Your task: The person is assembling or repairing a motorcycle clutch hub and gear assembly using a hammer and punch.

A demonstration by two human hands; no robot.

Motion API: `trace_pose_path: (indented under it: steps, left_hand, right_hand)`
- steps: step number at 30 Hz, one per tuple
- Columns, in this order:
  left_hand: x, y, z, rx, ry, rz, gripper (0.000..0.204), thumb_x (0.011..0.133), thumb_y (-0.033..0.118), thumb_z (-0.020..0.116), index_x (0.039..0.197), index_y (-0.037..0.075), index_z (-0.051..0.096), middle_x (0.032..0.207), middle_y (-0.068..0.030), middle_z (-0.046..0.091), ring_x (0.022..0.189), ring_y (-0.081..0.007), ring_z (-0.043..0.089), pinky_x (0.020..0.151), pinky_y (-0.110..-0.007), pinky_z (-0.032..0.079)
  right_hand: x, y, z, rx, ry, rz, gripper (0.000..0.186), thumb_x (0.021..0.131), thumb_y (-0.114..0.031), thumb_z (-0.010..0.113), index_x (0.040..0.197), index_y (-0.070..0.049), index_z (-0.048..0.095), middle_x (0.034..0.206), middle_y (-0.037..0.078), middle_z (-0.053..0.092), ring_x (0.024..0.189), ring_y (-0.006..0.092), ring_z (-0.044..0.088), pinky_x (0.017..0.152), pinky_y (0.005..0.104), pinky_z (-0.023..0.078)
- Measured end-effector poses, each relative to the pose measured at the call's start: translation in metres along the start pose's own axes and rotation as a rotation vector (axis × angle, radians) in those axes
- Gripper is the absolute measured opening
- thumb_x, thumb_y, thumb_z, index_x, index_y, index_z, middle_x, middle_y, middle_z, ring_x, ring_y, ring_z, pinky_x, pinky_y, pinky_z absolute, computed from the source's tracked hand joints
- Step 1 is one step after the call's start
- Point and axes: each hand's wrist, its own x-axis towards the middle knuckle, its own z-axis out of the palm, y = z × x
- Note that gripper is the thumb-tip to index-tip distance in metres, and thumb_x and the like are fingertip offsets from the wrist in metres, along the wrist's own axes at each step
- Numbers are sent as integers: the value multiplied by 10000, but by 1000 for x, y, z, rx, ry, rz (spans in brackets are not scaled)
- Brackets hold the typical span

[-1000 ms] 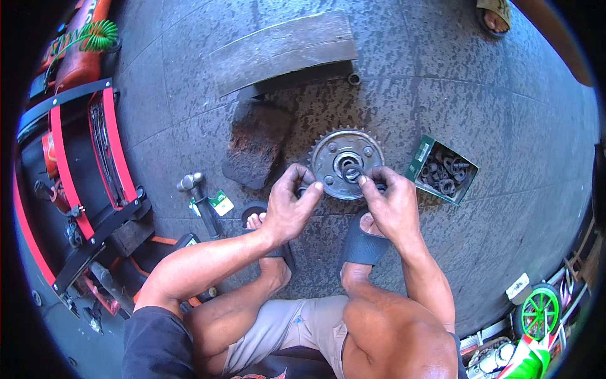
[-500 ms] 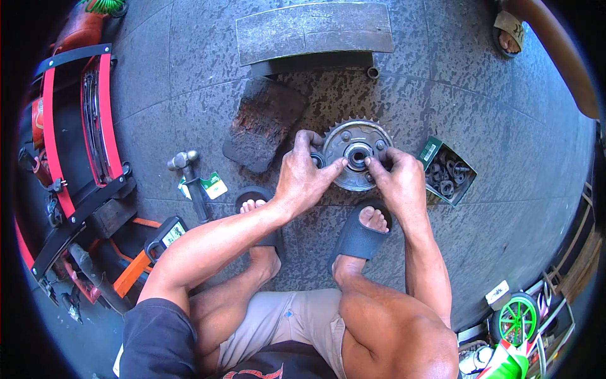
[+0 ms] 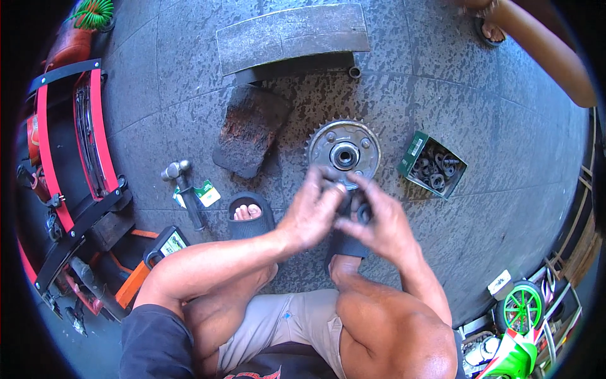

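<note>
A toothed sprocket hub lies flat on the floor ahead of me, with a metal ring seated around its centre hole. Just on the near side of it, my left hand and my right hand come close together. A small dark ring, like a bearing, sits in the curled fingers of my right hand. The fingers of my left hand are bent together at a dark part between the hands, blurred by motion, whose kind I cannot make out.
An open green box of dark metal parts stands right of the sprocket. Left are a dark block and a hammer over a green-white packet. A low bench stands ahead. Another person's arm reaches in at far right.
Both hands have left the sprocket's centre and drawn back toward me. The small ring, before in my left fingers, now appears at my right hand. The other person's arm has shifted.
</note>
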Motion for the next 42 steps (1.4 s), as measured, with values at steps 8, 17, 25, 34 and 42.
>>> trace_pose_path:
  steps: [8, 17, 25, 34, 42]
  left_hand:
    - [6, -6, 22, 189, -86, 207, 316, 944, 122, 615, 1218, -23, 554, 998, -102, 637, 862, -182, 653, 772, -344, 543]
    - [11, -25, -49, 620, 130, 577, 195, 873, 85, 709, 1023, -19, 639, 915, -129, 617, 736, -229, 625, 656, -340, 519]
    - [-66, -57, -148, 830, 178, 261, 192, 856, 77, 712, 1009, -1, 626, 906, -168, 614, 803, -336, 651, 709, -412, 535]
    - [-103, -168, -247, 901, 883, -150, 630, 877, 247, 736, 1375, -40, 479, 1305, -283, 545, 1227, -429, 533, 1070, -503, 414]
    - [-88, -142, -256, 476, 762, -331, 389, 858, 261, 615, 1109, -35, 651, 938, -196, 714, 936, -319, 691, 856, -439, 508]
  right_hand:
    - [-17, 61, -32, -255, 522, 170, 522, 812, -189, 835, 1278, -67, 632, 1109, 186, 728, 985, 333, 734, 845, 404, 588]
    - [-3, 106, -57, -674, 456, 98, 481, 831, -211, 775, 1258, -75, 600, 1225, 160, 605, 1137, 376, 551, 964, 490, 447]
    - [-16, 110, -52, -639, 537, 135, 503, 835, -185, 760, 1285, -42, 585, 1305, 173, 561, 1248, 375, 499, 1063, 518, 378]
    - [-17, 56, -22, 7, 384, 361, 208, 942, -145, 697, 1011, 50, 674, 811, 32, 685, 745, 88, 582, 682, 280, 480]
    - [-8, 21, 12, 70, -359, 218, 261, 906, -230, 675, 1012, 5, 713, 906, 190, 728, 835, 308, 707, 791, 410, 544]
